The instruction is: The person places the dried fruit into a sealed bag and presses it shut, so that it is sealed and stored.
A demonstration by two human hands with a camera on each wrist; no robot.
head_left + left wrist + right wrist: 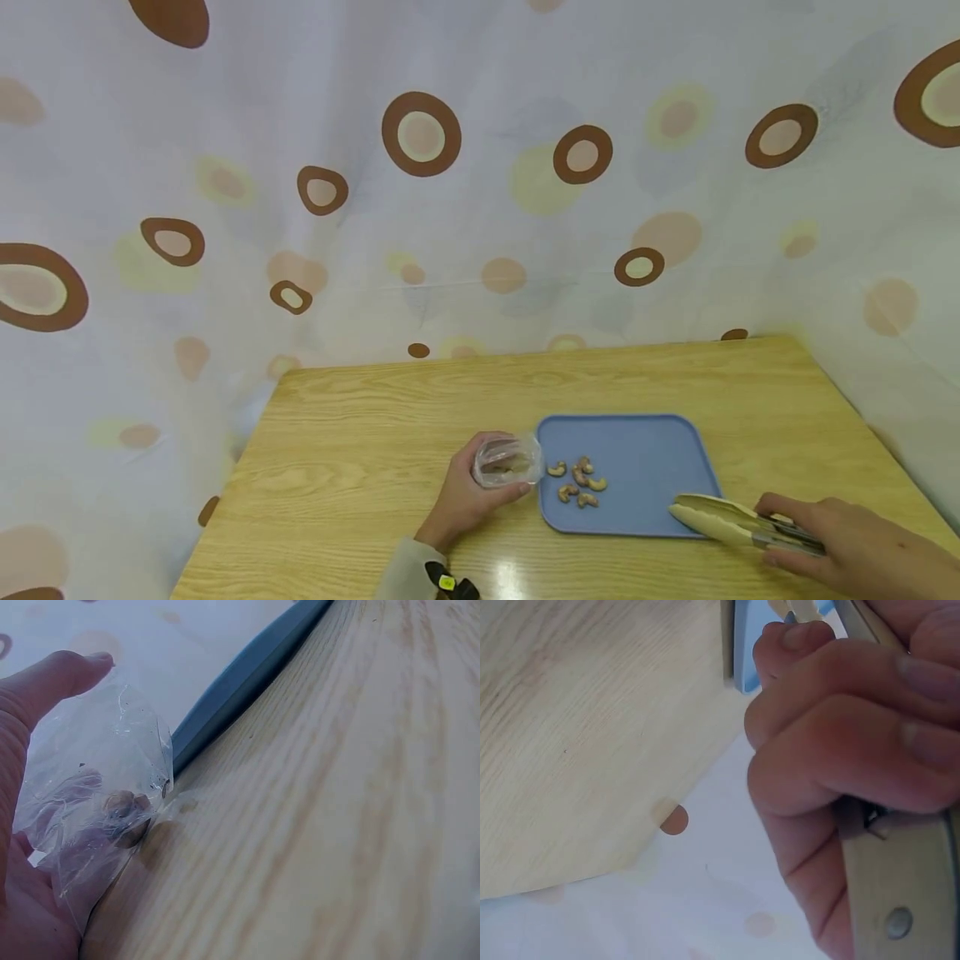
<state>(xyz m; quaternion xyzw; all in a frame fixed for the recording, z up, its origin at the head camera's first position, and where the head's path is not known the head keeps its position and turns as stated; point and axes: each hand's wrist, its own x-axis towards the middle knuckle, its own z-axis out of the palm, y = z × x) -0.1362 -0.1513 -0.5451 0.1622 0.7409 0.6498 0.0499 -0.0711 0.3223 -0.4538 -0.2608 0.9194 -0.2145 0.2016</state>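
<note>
At the tray's left edge, my left hand (459, 504) grips a crinkled clear plastic bag (522, 454), its fingers and thumb around the sides. In the left wrist view, a few brownish nuts (124, 810) show through the bag's film, low down near the table. Several curved cashews (581, 475) lie loose on the left part of the blue tray (645, 467). My right hand (855, 542) holds metal tongs (712, 517) with cream-coloured tips. The tips lie over the tray's near right corner, close together. The right wrist view shows curled fingers around the metal handle (900, 889).
The wooden table (360, 450) extends left of the tray and behind it. A pale curtain (480, 208) with brown and yellow spots rises behind the table and along both sides. A dark band (450, 581) circles the left wrist.
</note>
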